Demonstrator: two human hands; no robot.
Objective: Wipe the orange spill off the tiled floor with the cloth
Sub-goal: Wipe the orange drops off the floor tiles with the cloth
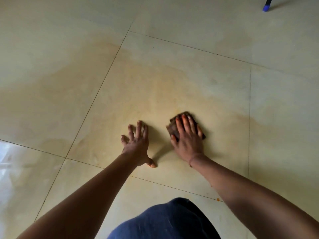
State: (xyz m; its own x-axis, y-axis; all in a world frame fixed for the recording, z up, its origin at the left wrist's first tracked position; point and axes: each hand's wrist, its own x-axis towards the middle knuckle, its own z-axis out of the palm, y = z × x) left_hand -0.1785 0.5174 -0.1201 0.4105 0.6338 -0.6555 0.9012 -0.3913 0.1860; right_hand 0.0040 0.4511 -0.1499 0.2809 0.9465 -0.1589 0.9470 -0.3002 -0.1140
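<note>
A thin orange film (151,94) is smeared wide over the cream floor tiles (189,19), palest at its outer edges. My right hand (187,137) lies flat, fingers spread, pressing a small dark brown cloth (174,129) onto the wet tile; most of the cloth is hidden under the fingers. My left hand (138,145) rests on the floor to the left of it, fingers splayed, holding nothing. Orange stain shows on the right fingertips.
A small orange speck (217,199) lies on a grout line near my right forearm. A blue-tipped furniture leg (266,6) stands at the far right top. My blue-clad knee (165,221) is at the bottom. Bright glare covers the tile at the left edge (6,163).
</note>
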